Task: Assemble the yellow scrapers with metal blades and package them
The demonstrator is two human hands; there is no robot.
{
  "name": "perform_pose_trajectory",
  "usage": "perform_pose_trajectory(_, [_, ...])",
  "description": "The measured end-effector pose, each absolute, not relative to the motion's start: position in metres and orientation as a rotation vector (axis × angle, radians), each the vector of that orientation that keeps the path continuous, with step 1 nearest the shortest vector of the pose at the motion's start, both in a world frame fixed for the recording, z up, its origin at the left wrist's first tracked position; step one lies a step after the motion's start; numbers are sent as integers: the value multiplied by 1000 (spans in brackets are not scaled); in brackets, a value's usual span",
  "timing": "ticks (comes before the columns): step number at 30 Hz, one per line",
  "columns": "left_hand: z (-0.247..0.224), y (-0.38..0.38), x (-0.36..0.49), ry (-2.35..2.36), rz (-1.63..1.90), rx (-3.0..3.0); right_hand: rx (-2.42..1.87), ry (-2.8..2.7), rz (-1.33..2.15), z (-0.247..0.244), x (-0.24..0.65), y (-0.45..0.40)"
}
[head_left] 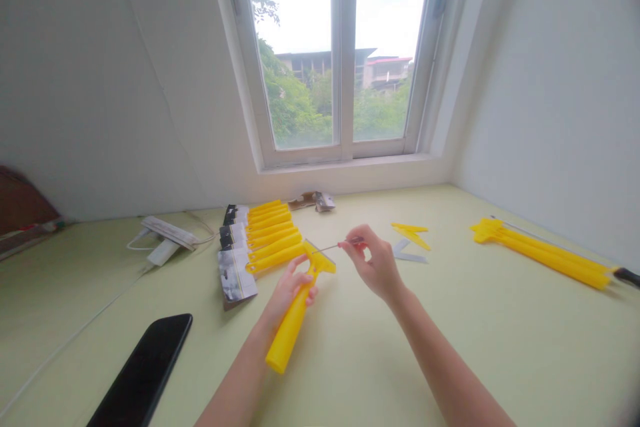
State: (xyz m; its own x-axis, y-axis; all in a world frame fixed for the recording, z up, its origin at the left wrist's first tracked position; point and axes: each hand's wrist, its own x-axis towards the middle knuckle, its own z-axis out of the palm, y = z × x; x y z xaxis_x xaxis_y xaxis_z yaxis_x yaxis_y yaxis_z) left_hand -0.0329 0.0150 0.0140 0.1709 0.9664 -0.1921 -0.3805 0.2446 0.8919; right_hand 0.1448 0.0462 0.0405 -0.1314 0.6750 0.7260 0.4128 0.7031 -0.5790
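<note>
The yellow scraper (295, 323) is in the left grip (293, 290), whose fingers (303, 278) close around the handle just below the wide head. The right grip (375, 267) is almost shut, pinching a thin metal rod (330, 247) between thumb and forefinger. The rod reaches across to the scraper's head.

Just beyond the left grip, a row of yellow handles (270, 233) lies side by side, with printed packaging cards (235, 277) along their left ends. A scrap of brown card (310, 200) lies past the row. Near the right grip sit small yellow pieces (411, 235) and a grey blade (409, 252). Well to the right of it lies a bundle of long yellow tools (543, 253). Left of the left grip are a white charger (163, 252) and its cable, and a black phone (143, 370) lies nearer, below it. All of these rest on the pale green table (450, 360), under a window (340, 60).
</note>
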Motion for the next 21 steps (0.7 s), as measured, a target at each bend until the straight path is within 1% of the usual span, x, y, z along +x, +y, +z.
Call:
perform_pose_trajectory(13, [14, 15, -32, 904, 1134, 816, -875, -1756, 372, 39, 145, 47])
perform_pose_trajectory(21, [12, 16, -33, 914, 1138, 819, -856, -1801, 365, 38, 145, 47])
